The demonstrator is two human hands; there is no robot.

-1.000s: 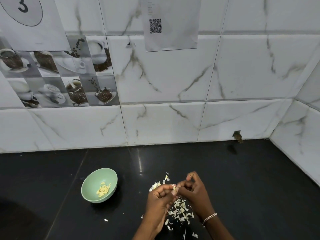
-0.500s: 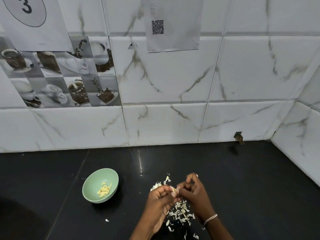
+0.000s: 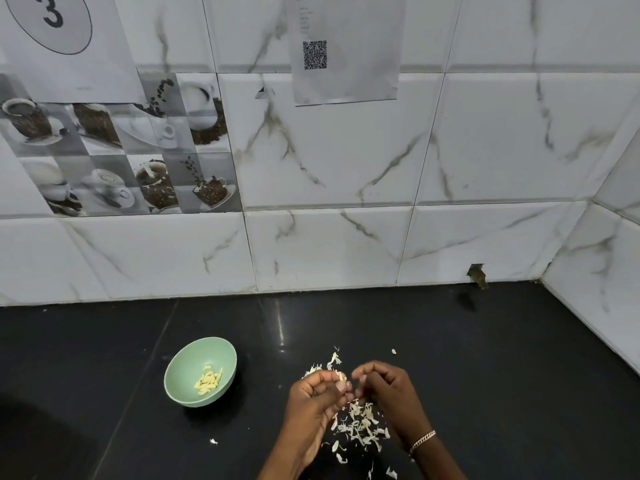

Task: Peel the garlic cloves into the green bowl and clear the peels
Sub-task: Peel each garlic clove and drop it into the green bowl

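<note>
Garlic clove sits pinched by the fingertips of our left hand, above the peels. Our right hand curls just beside it; whether it grips skin we cannot tell. We judge we are mid-peel; next we strip the clove and drop it into the green bowl.

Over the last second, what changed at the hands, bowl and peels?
The right hand drew slightly rightward off the left hand, which pinches the garlic clove; a small gap now shows between their fingertips. The green bowl and peel pile stayed put.
</note>
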